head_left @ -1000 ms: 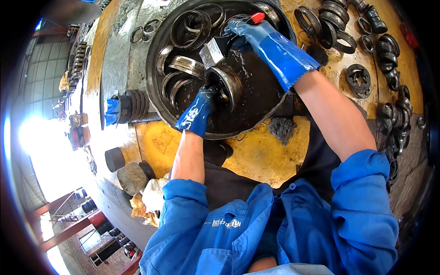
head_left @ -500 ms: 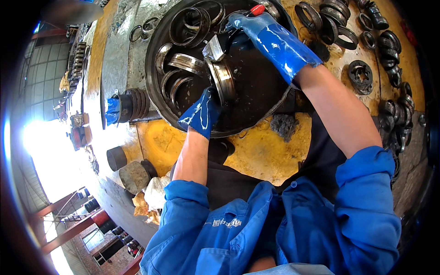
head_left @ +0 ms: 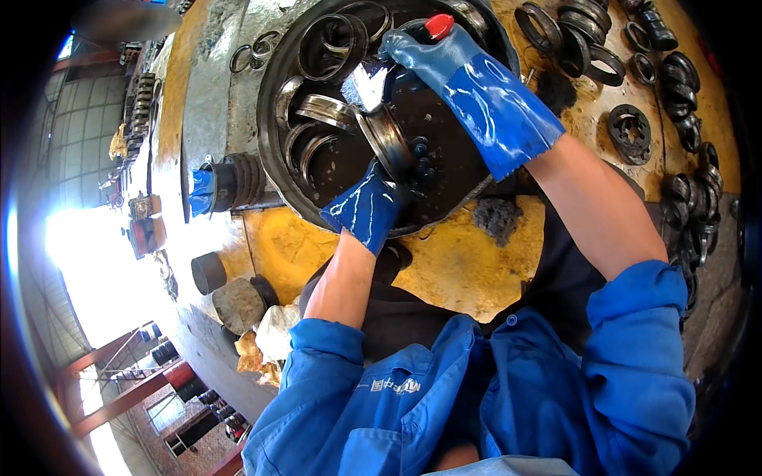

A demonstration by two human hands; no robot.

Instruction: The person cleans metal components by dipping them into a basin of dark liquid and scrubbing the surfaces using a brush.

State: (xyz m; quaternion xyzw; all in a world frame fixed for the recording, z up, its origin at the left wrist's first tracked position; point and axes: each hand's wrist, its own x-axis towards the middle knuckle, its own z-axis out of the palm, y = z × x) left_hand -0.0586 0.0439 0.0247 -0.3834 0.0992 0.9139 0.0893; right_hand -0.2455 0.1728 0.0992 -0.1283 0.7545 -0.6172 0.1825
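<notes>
My left hand (head_left: pixel 371 200), in a blue rubber glove, grips a shiny metal ring (head_left: pixel 386 140) from its lower side. Dark, wet fingertips show at the ring's right. The ring is held on edge over a round black pan (head_left: pixel 267 151) of dark liquid. In a matching glove, my right hand (head_left: pixel 432 57) is closed round a red-handled scraper (head_left: pixel 367 86), its wide bright blade at the ring's upper edge. Whether blade and ring touch, I cannot tell. Several other metal rings (head_left: pixel 327 111) lie in the pan's left part.
Dark rings (head_left: pixel 586 40) and a notched round part (head_left: pixel 629 132) lie to the right of the pan. A grey wad (head_left: pixel 498 220) sits on the yellow surface (head_left: pixel 444 274) before me. Ribbed black cylinders (head_left: pixel 238 181) stand at left, near a rusty block (head_left: pixel 236 306).
My left hand has shifted right and tilted the ring, so its fingertips now show beyond it. The scraper blade has moved slightly up and left, turning its bright face into view.
</notes>
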